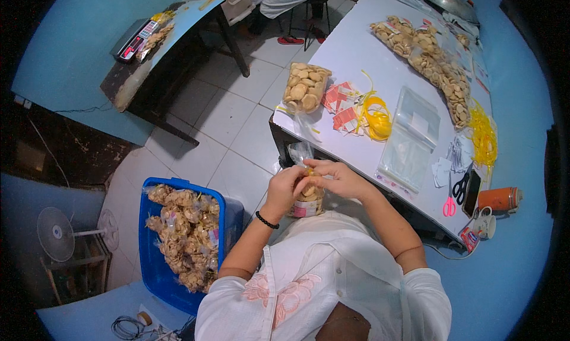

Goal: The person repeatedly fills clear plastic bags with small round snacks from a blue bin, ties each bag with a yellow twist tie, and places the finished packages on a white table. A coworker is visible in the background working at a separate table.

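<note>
A clear plastic bag of round crackers (308,207) stands upright in front of my body, with a pink and white label low on its side. Around its gathered neck, my left hand (286,186) pinches from one side and my right hand (335,177) from the other. A bit of yellow tie shows between the fingers, but the fingertips partly hide it. Above the hands the bag's loose top (301,150) sticks up. On the white table's near corner lies another filled cracker bag (307,87), its top flattened towards me.
Beside it on the table (347,56) are red-and-white labels (343,107), yellow ribbon (376,118), flat plastic bags (409,136), pink-handled scissors (449,205) and an orange flask (498,198). A blue bin (147,261) of bagged crackers stands left. A seated person's leg (285,2) shows beyond.
</note>
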`<state>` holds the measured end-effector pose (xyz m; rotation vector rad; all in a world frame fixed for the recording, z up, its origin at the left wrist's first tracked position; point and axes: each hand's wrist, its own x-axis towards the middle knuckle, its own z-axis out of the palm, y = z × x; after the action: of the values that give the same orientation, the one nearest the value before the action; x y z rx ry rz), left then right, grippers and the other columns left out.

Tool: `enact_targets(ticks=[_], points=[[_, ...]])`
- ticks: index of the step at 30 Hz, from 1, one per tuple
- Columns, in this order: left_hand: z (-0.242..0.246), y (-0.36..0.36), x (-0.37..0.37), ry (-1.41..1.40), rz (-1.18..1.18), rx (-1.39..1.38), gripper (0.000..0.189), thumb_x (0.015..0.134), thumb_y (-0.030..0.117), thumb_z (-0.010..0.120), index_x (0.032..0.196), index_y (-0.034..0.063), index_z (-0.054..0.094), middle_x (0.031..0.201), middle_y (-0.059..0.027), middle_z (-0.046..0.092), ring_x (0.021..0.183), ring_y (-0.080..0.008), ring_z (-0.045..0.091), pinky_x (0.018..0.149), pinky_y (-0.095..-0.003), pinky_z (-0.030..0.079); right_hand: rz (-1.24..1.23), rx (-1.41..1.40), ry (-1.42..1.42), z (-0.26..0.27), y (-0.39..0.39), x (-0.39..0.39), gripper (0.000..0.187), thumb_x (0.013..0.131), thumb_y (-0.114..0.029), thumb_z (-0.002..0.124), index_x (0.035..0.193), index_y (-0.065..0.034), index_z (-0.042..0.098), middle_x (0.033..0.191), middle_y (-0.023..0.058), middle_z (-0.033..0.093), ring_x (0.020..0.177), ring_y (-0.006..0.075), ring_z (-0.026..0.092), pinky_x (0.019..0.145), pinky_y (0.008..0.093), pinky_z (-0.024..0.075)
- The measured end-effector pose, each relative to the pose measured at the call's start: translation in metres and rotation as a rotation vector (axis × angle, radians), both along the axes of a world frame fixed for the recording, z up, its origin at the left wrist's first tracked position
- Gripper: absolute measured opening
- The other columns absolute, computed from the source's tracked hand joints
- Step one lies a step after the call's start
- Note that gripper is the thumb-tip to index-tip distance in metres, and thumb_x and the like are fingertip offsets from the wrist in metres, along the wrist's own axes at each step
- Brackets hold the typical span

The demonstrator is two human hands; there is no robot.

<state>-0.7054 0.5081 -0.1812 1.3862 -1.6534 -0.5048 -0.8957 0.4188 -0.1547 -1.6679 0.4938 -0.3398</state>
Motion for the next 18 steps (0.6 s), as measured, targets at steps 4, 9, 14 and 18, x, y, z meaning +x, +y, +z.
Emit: enact_targets(ticks=[4,9,14,18], points=[[0.004,-0.004,-0.004,-0.064,-0.020,-0.096,0.022,0.079,0.008,0.073,0.100,0.0050,0.064,0.087,-0.0109,0.067,0.078,-0.0299,0.066,0.068,-0.0377,0.053,-0.040,-0.172,0.008,0.003,0.006,0.004,0.022,0.099,-0.023,0.057,0.107,-0.0063,0.069,0.124,0.0176,0.064,0.128,0.0301,0.052,0.105,0.0405,0.0408],[0.009,-0.001,-0.002,-0.119,-0.040,-0.124,0.019,0.080,0.007,0.072,0.098,0.0050,0.065,0.087,-0.0110,0.067,0.077,-0.0286,0.065,0.068,-0.0374,0.053,-0.302,0.180,-0.124,-0.002,0.008,0.012,0.019,0.099,-0.020,0.054,0.111,-0.0050,0.057,0.100,0.0113,0.064,0.103,0.0237,0.063,0.092,0.0350,0.0483],[0.005,-0.002,0.000,0.294,-0.046,0.126,0.012,0.082,0.006,0.072,0.090,0.0036,0.063,0.087,-0.0108,0.068,0.075,-0.0272,0.065,0.068,-0.0328,0.052,-0.244,-0.139,0.076,-0.004,0.007,0.010,0.019,0.100,-0.019,0.051,0.113,-0.0047,0.052,0.096,0.0112,0.063,0.092,0.0211,0.063,0.083,0.0346,0.0494],[0.006,-0.008,0.013,0.617,-0.064,0.373,0.015,0.080,0.007,0.075,0.083,0.0038,0.060,0.088,-0.0098,0.069,0.075,-0.0259,0.065,0.064,-0.0290,0.052,-0.174,-0.240,0.094,-0.001,0.008,0.004,0.019,0.101,-0.017,0.048,0.114,-0.0049,0.053,0.098,0.0137,0.065,0.092,0.0242,0.065,0.081,0.0362,0.0495]])
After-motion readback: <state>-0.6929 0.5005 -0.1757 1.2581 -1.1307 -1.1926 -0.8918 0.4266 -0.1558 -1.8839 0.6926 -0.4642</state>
